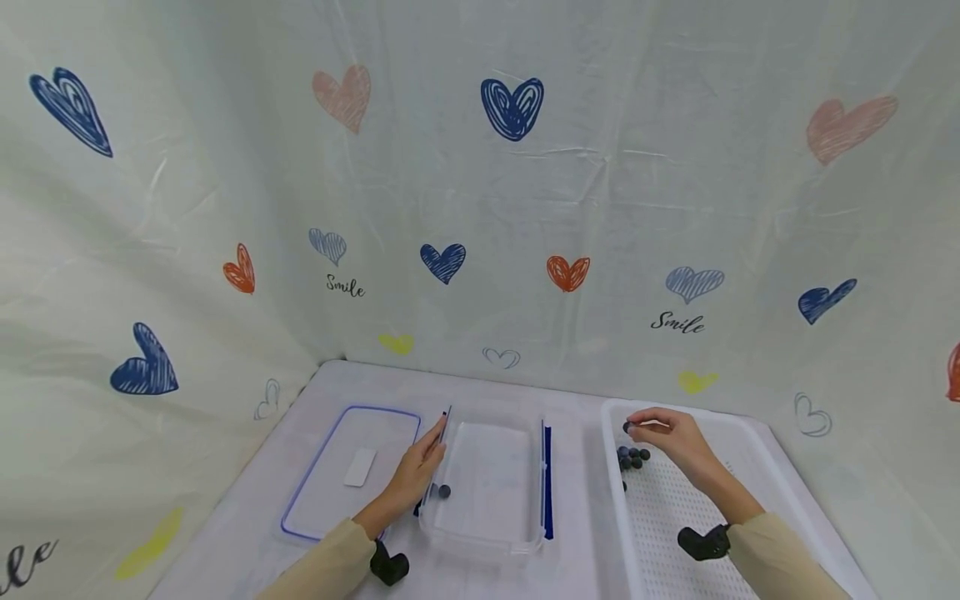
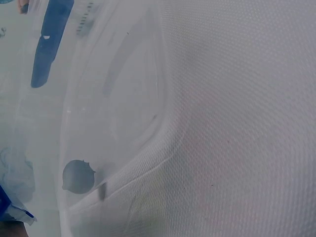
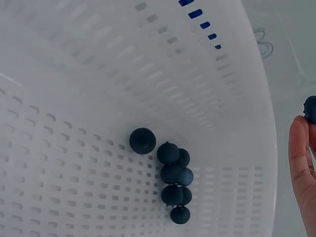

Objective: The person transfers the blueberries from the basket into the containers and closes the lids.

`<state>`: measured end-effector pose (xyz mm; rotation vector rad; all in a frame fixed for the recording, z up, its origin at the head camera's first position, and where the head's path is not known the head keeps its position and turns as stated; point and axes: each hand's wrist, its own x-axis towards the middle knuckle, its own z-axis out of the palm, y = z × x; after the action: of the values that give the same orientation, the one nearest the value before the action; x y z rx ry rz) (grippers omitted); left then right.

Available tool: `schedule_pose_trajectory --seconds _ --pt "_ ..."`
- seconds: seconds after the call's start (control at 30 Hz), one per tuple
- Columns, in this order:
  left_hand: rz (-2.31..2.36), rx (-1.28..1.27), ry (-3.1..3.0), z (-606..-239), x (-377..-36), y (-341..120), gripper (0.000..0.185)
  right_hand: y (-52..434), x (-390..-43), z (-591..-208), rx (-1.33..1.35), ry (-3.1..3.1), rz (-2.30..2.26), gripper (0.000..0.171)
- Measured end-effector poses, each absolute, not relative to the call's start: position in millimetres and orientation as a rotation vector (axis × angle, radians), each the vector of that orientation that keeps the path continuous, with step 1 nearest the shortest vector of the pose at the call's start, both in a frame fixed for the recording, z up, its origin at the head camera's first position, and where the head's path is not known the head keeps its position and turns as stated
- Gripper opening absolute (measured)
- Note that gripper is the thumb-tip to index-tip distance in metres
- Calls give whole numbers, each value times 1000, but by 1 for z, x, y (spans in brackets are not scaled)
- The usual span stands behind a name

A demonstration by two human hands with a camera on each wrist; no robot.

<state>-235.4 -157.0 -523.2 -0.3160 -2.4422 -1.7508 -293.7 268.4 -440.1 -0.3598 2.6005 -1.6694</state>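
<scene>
My left hand (image 1: 414, 471) grips the left side wall of a clear plastic box (image 1: 491, 546) with blue side flaps. One blueberry (image 1: 445, 492) lies inside it, near that wall; the left wrist view shows the same blueberry (image 2: 79, 177) through the plastic. Over the far left part of a white perforated basket (image 1: 611, 467), my right hand (image 1: 675, 437) pinches a blueberry (image 1: 627, 427) between thumb and fingertips. In the right wrist view this blueberry (image 3: 310, 109) is partly cut off by the frame edge. Several more blueberries (image 3: 171, 174) lie clustered at the basket's wall.
A clear lid (image 1: 315, 475) with a blue rim lies left of the box, bearing a small white rectangle (image 1: 360, 467). A blue flap (image 1: 548, 483) sticks out along the box's right side. Behind the table hangs a white curtain (image 1: 480, 192) with printed hearts.
</scene>
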Motion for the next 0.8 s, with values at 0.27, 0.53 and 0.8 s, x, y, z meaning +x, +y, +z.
schedule_pose_trajectory --seconds 0.27,0.53,0.8 --pt "-1765 -317 -2450 -524 -236 -157 52 255 -300 -436 -449 2582 -1663 28" --pt "-1753 -336 -2443 -524 -236 -157 52 237 -305 -426 -508 2534 -1674 30" --pt "-1762 -306 -2439 -522 -236 -157 50 219 -307 -418 -555 2512 -1669 30"
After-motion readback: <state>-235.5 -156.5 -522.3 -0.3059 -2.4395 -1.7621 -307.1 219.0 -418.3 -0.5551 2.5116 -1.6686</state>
